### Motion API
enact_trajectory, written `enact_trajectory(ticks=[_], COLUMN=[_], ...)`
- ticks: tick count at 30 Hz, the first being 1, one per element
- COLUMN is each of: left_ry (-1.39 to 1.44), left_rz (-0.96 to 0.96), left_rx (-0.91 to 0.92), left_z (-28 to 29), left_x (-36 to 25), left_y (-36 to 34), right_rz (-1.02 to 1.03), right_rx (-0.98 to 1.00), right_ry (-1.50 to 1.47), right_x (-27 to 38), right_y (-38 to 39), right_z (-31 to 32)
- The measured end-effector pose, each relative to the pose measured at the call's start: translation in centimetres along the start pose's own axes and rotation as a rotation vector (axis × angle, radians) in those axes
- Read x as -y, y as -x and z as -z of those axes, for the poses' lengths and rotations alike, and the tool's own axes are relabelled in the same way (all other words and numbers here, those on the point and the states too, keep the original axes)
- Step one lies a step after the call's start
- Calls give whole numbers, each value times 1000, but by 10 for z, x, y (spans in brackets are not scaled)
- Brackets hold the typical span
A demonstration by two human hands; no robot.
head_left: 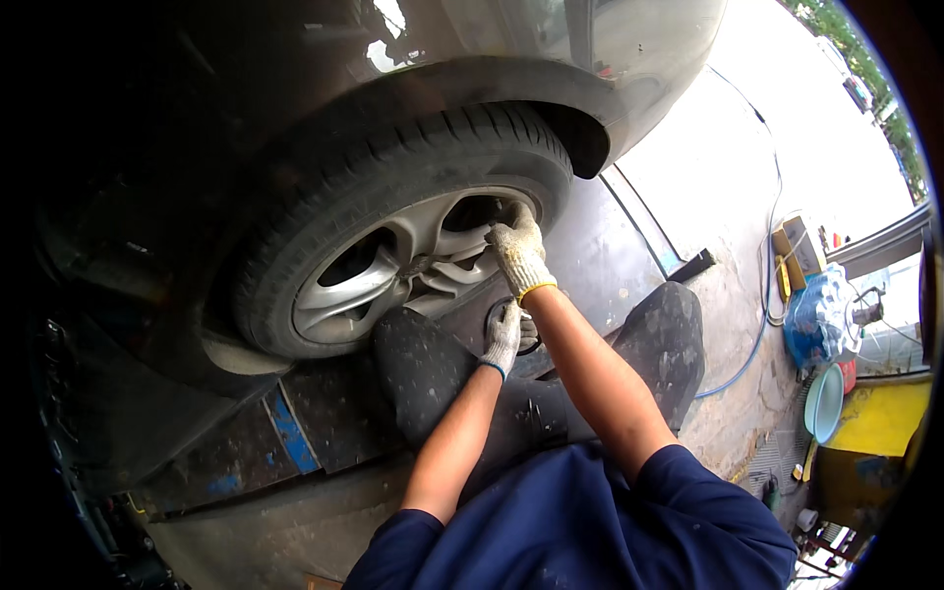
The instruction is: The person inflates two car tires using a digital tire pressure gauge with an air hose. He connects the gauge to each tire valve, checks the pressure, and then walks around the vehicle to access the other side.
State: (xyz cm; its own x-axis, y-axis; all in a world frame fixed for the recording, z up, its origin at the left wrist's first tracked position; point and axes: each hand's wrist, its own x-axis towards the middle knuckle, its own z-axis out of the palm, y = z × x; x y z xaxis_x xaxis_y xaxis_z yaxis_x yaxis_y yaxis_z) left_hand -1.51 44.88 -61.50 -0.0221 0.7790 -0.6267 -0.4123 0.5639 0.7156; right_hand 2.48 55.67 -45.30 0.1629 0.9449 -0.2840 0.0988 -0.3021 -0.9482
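Observation:
A car wheel with a silver spoked rim and a black tyre sits under the wheel arch ahead of me. My right hand, in a whitish knitted glove with a yellow cuff edge, reaches to the right side of the rim. Its fingers are bent and closed at the rim's edge; what they pinch is hidden. Lower down, between my knees, my left hand wears a similar glove with a blue-green cuff edge. Its fingers curl around a dark, rounded thing, partly covered by the hand and right forearm.
The car's grey body overhangs the wheel. Beneath me is a dark metal platform with a blue stripe. At the right, a blue hose runs along the floor near a blue container, a cardboard box and a light-blue basin.

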Motion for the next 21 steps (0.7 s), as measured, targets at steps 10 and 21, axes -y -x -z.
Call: enact_trajectory(ticks=[10,21], left_ry=[-218,-213], left_rz=[-53,-91], left_rx=[-56,-37], left_z=[-4,-4], left_x=[-11,-9], left_y=[7,4], right_rz=[-97,149], right_rx=[301,-228], right_ry=[110,294], right_x=[2,4], right_y=[-5,5], right_z=[-3,-5])
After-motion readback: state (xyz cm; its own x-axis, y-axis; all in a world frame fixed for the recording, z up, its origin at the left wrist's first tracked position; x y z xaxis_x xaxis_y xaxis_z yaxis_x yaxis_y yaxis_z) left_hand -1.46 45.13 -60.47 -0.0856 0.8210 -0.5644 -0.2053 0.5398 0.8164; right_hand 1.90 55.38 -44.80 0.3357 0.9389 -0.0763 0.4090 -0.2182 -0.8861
